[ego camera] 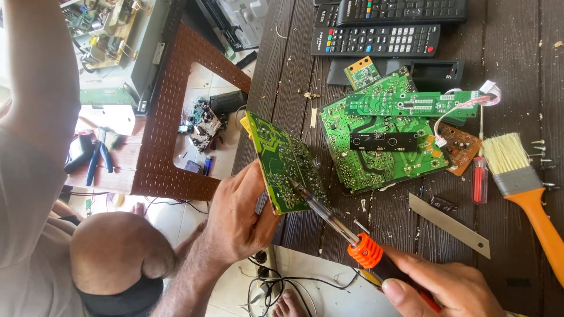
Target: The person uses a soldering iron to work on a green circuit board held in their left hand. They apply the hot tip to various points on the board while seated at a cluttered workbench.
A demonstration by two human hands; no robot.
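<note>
My left hand [238,217] grips a green circuit board [282,161] by its lower edge and holds it tilted, solder side up, over the near edge of the dark wooden table [294,70]. My right hand [452,290] holds a soldering iron [352,238] with an orange collar. Its metal tip touches the board near the lower middle.
A pile of green circuit boards [382,132] lies mid-table, with remote controls [376,41] behind. To the right lie a red screwdriver [480,176], a paintbrush with orange handle [526,182] and a cutter blade [449,226]. A brown perforated stool [170,117] stands at left, with cables [276,287] on the floor below.
</note>
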